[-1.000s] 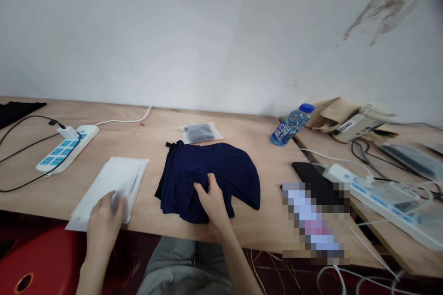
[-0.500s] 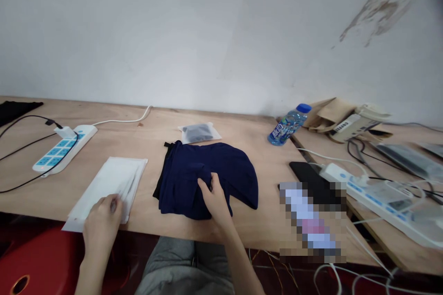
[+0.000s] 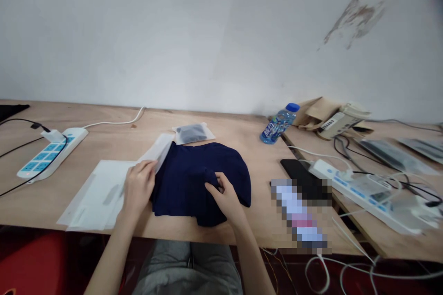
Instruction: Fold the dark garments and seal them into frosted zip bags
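A folded navy blue garment (image 3: 194, 161) lies on the wooden table in front of me. My right hand (image 3: 224, 196) pinches a fold of it near its front edge, between thumb and fingers. My left hand (image 3: 140, 186) grips a frosted plastic bag (image 3: 161, 147), raised at the garment's left side and covering part of that edge. Under and left of that hand, more frosted bags (image 3: 100, 193) lie flat in an overlapping pile. Behind the garment rests a small clear packet (image 3: 194, 132) with something dark inside.
On the left stands a white power strip (image 3: 51, 154) with black cords. A drink bottle (image 3: 279, 124) leans at the back right, beside a brown paper bag (image 3: 313, 113) and a coffee cup (image 3: 342, 120). Phones (image 3: 306, 177), cables and another power strip (image 3: 360, 193) occupy the right.
My left hand has moved right from the bag pile, lifting one bag to the garment's left edge. The right hand still holds the fold, now pulled slightly toward me. The view has shifted slightly.
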Tool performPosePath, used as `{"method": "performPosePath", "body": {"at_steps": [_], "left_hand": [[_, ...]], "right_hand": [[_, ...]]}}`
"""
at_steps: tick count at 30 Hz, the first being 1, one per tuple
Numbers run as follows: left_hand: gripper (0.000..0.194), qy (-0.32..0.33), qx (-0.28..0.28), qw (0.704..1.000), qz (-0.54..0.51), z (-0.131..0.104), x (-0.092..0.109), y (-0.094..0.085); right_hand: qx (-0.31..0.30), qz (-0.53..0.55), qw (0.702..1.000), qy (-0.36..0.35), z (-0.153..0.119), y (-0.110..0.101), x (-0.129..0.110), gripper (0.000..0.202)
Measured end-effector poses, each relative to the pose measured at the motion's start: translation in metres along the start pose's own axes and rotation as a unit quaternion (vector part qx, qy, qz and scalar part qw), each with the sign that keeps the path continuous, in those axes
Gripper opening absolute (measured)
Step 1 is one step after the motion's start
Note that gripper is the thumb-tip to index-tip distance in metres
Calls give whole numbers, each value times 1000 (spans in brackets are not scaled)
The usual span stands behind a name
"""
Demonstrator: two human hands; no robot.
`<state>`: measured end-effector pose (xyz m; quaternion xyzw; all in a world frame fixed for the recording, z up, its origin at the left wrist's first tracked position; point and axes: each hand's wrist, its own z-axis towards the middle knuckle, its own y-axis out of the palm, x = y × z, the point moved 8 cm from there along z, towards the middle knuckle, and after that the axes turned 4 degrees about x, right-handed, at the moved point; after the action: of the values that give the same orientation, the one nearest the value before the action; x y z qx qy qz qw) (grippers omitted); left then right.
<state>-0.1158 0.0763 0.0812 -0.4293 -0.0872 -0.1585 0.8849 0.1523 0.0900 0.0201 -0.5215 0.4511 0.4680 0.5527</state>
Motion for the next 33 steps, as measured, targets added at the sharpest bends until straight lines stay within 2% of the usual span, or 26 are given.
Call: {"method": "performPosePath", "body": {"at_steps": [3,6,10,14,19,24,29,33], "left_hand": [[35,74,-57,995,-28,11,34,34],[42,132,-102,984,-58,10,60,55],[54,207,-153,959,-114,-2,85,62],[65,226,-168,941,-186,-12,93,54],[81,205,-160,938,-229,-23,90,51],[89,212,-152,939,-225,-31,96,50],[85,210,-149,952,-163,-41,100,55],[85,161,-137,970,-124,-48,93,59]], "right_hand": [[-70,16,997,4,-5,0,-15,21],[-129,28,991,4,-8,-1,-29,22],[-172,-3,985,-24,-4,-2,-44,23],[-198,-53,977,-56,7,4,-48,32],[-162,-46,985,-32,19,10,-27,49],[-107,-46,993,2,20,10,-2,40],[-25,57,998,19,18,2,4,32],[-10,130,991,32,15,2,7,37]]}}
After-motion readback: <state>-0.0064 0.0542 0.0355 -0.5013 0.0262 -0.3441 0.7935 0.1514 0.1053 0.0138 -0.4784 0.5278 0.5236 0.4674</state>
